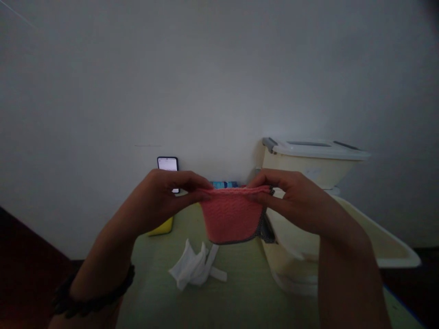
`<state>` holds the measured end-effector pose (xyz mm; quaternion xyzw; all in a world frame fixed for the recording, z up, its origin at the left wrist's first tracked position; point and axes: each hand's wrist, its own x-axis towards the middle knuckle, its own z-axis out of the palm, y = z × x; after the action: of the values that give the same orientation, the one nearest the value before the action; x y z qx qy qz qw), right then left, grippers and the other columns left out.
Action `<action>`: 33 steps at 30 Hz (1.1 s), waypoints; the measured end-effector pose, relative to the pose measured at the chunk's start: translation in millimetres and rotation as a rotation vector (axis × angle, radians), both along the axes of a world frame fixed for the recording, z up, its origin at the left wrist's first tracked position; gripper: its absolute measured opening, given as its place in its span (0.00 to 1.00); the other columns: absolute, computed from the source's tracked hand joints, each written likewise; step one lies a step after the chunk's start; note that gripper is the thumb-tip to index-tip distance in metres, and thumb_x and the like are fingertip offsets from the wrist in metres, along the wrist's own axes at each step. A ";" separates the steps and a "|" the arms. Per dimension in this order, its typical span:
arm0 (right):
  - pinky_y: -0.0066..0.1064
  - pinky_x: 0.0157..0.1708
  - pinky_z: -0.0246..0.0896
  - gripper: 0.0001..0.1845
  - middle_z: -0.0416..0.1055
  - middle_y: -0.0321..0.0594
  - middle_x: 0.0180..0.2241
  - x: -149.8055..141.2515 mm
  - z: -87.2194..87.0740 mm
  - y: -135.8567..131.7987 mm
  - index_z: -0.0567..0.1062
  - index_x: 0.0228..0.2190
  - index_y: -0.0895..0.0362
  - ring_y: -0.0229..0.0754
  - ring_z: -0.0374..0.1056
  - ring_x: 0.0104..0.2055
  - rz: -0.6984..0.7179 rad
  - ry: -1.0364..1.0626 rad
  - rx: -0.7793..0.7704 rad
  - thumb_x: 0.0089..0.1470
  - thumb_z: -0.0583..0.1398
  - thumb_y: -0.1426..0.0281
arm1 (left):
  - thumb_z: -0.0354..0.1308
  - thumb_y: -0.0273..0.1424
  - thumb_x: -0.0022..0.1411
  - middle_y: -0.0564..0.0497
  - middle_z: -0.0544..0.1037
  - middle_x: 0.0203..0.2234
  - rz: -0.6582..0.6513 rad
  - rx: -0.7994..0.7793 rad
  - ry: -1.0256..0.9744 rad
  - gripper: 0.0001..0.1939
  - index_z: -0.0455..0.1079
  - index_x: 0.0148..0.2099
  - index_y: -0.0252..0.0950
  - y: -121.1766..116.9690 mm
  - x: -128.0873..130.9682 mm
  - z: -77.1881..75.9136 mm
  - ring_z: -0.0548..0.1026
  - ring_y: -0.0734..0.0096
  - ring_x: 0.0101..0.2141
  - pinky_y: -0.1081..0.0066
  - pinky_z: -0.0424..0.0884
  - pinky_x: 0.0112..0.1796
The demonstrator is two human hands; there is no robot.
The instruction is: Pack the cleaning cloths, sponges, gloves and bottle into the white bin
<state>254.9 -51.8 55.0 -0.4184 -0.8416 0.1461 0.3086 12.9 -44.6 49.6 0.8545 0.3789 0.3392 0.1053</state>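
Evidently, the left hand (pixel 156 194) and right hand (pixel 302 201) both pinch the pink cloth (pixel 231 221) by its top edge, above the bench (pixel 243 283); it looks folded over but not laid down, with a crumpled white item (pixel 194 269) lying nearby

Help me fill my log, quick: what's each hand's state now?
Left hand: closed, pinching the pink cloth by its top edge.
Right hand: closed, pinching that same edge.
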 end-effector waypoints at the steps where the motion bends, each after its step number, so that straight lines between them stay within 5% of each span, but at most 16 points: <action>1: 0.25 0.28 0.56 0.04 0.70 0.32 0.26 0.1 0.0 0.0 0.72 0.28 0.55 0.34 0.64 0.28 -0.005 0.001 0.003 0.51 0.57 0.70 | 0.57 0.32 0.55 0.56 0.78 0.27 0.009 -0.001 -0.023 0.07 0.73 0.37 0.38 0.8 -0.2 -0.4 0.74 0.77 0.28 0.78 0.69 0.32; 9: 0.24 0.28 0.59 0.06 0.72 0.33 0.28 -21.2 -4.9 -2.7 0.71 0.33 0.56 0.34 0.66 0.28 0.018 0.049 0.035 0.50 0.59 0.68 | 0.59 0.31 0.53 0.53 0.75 0.29 -0.032 -0.080 -0.328 0.07 0.69 0.36 0.34 6.1 5.1 -8.5 0.73 0.78 0.29 0.79 0.69 0.30; 19: 0.22 0.27 0.59 0.05 0.72 0.32 0.26 -37.3 -15.1 3.2 0.71 0.31 0.57 0.32 0.68 0.28 0.114 0.072 0.050 0.51 0.58 0.69 | 0.59 0.31 0.53 0.54 0.74 0.27 -0.155 -0.258 -0.294 0.09 0.66 0.36 0.34 6.0 13.8 -13.6 0.73 0.76 0.30 0.77 0.70 0.32; 33: 0.23 0.29 0.59 0.05 0.73 0.32 0.28 -37.9 -12.7 0.0 0.72 0.32 0.56 0.32 0.67 0.29 0.085 0.121 0.057 0.51 0.58 0.69 | 0.55 0.37 0.56 0.53 0.77 0.25 -0.080 -0.234 -0.093 0.10 0.71 0.34 0.35 6.7 15.7 -12.8 0.74 0.75 0.27 0.78 0.68 0.29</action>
<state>217.0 -51.8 42.3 -0.3640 -0.8422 0.1600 0.3642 28.6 -37.9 36.8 0.8342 0.3764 0.3274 0.2350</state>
